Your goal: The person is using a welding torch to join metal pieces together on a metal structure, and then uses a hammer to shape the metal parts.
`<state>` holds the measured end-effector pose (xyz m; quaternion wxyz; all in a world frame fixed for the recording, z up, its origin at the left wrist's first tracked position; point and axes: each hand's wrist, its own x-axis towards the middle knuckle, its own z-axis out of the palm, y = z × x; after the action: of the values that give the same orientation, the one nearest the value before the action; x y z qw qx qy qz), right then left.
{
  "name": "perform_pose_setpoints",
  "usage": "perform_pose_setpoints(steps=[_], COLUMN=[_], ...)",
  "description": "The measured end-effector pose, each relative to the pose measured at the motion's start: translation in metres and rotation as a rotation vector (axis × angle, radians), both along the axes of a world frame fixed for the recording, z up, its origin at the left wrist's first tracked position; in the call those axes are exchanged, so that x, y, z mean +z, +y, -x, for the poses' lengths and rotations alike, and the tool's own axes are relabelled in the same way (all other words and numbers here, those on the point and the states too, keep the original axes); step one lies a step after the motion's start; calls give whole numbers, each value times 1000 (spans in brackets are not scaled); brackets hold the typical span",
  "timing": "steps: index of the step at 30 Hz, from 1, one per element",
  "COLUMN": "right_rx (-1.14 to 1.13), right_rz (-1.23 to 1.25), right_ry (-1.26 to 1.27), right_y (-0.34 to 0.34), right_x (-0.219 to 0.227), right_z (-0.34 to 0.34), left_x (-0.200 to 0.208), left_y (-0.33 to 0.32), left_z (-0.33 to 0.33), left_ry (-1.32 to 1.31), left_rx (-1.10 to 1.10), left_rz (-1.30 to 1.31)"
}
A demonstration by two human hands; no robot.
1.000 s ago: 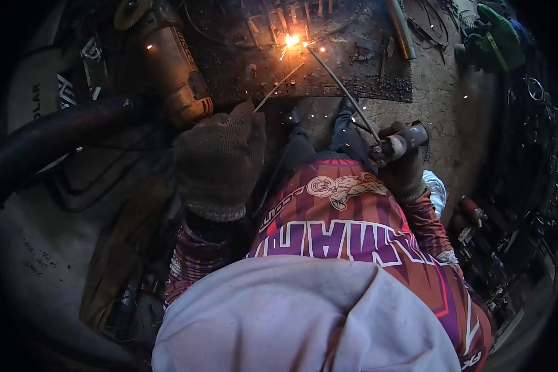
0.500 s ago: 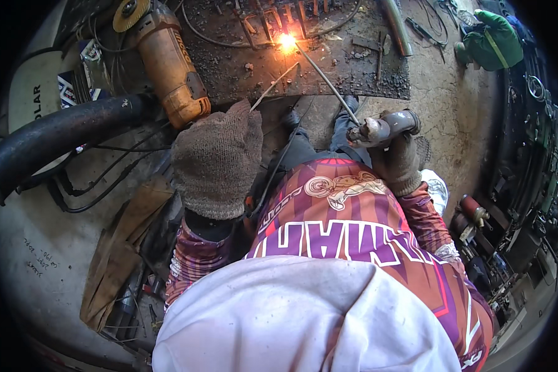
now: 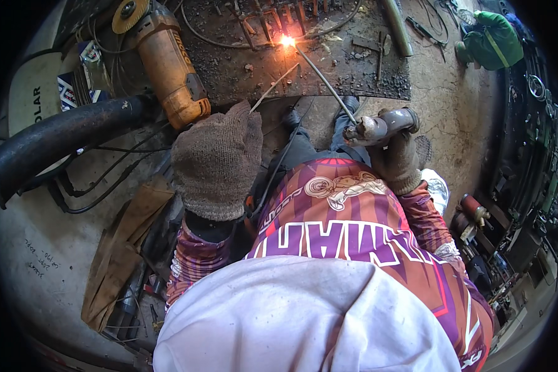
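My right hand (image 3: 400,162), in a knitted glove, is wrapped round a grey welding electrode holder (image 3: 387,124). A long welding electrode (image 3: 326,84) slants from its jaws up to a bright orange glow. That glow sits at the near side of a metal ring (image 3: 219,42) with several upright metal bars (image 3: 284,22). My left hand (image 3: 216,162), in a brown knitted glove, is closed round a thin rod (image 3: 275,85). The rod's free end lies over the work plate, short of the glow. My left fingers are mostly hidden behind the glove's back.
An orange angle grinder (image 3: 167,65) lies on the left of the dark, grit-covered metal work plate (image 3: 328,80). A thick black pipe (image 3: 74,127) and cables are at left. A metal pipe (image 3: 395,28) lies at the plate's right edge. A person in green (image 3: 493,40) is at far right.
The glow has shrunk a little. The electrode holder in my right hand has shifted very slightly left and away from me. My left hand has stayed almost still.
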<state>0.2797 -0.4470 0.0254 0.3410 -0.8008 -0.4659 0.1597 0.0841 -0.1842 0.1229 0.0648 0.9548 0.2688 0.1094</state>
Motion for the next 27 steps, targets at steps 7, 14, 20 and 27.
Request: perform_pose_setpoints(steps=[7, 14, 20, 27], right_rx=[4, 81, -2, 89], right_rz=[60, 51, 40, 72], right_ry=[25, -77, -30, -67], right_y=[8, 12, 0, -5], right_x=[16, 38, 29, 22], right_z=[2, 5, 8, 3], left_x=[-4, 6, 10, 2], left_y=[3, 0, -2, -1], left_z=[0, 0, -3, -1], left_ry=[-75, -11, 117, 33], left_rx=[-35, 6, 50, 27], left_rz=[26, 76, 94, 66])
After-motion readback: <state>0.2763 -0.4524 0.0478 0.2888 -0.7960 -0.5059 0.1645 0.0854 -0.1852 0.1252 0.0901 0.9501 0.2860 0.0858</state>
